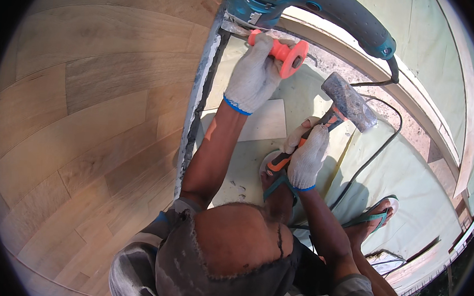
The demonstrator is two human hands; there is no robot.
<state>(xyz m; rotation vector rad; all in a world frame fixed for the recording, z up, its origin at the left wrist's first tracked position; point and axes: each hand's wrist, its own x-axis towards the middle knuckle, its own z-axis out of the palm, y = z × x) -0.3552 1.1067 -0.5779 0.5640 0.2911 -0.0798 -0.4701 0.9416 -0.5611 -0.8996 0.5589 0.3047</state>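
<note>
Gripping left hand (252, 75): clenched round chisel (280, 51), one o'clock; presumably stiff, best held by its guarded sleeve.
Right hand (309, 158): grasping hammer (349, 101), two o'clock; probably head-heavy, best held low on handle.

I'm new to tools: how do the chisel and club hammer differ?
The chisel has a round guard; the club hammer has none. The left hand grips the chisel, the right hand the club hammer. The chisel's near end is small; the hammer's head is thick and grey. Both are partly orange and held in gloved hands.
</note>
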